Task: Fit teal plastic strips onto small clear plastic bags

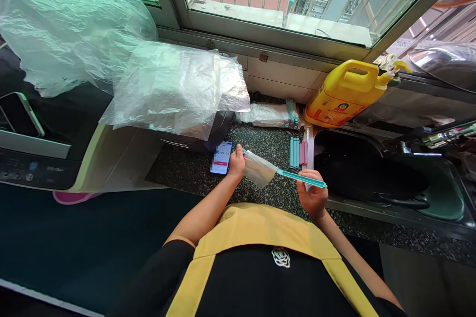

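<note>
My left hand [237, 163] pinches one corner of a small clear plastic bag [259, 171] above the counter. A long teal bag sealing clip [297, 177] reaches from the bag's right end into my right hand [313, 197], whose fingers are closed around it. Where clip and bag meet, I cannot tell how far the clip sits over the bag's edge. Just beyond my right hand lie rows of teal clips [294, 152] and pink clips [303, 152]. A phone [221, 157] with a timer on its screen rests beside my left hand.
Flat clear bags [266, 114] and more clips lie by the wall. A yellow jug [344, 94] with a pump stands near the black sink [442, 190]. Large plastic sheeting [148, 84] covers things at left, above a washing machine [40, 158] holding another phone [23, 114].
</note>
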The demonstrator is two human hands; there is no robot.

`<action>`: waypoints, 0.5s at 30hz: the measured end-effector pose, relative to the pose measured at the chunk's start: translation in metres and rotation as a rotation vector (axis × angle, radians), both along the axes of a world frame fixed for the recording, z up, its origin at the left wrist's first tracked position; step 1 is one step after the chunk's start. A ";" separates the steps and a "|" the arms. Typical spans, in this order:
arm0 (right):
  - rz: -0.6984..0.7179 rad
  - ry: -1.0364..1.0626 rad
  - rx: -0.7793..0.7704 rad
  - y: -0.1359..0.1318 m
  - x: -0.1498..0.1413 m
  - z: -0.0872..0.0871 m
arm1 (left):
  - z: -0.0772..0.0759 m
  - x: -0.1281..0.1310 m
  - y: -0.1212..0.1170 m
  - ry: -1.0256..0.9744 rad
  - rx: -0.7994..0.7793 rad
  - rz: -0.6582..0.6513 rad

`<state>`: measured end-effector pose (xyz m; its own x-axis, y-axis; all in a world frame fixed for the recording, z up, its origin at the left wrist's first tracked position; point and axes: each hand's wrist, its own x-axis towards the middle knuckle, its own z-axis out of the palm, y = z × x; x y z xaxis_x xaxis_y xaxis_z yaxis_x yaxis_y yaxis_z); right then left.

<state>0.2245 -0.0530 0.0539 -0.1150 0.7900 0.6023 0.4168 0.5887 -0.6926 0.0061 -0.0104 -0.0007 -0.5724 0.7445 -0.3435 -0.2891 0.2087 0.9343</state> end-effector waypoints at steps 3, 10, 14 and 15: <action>0.017 0.037 -0.030 -0.001 -0.001 -0.005 | -0.002 0.000 -0.001 0.024 0.012 -0.012; 0.001 0.016 -0.056 0.003 -0.011 -0.015 | 0.004 0.009 -0.003 0.120 0.070 -0.094; -0.048 -0.053 -0.068 0.006 -0.011 -0.018 | 0.005 0.011 -0.003 0.101 0.084 -0.110; -0.050 -0.064 -0.079 0.007 -0.011 -0.019 | 0.004 0.011 -0.003 0.091 0.088 -0.111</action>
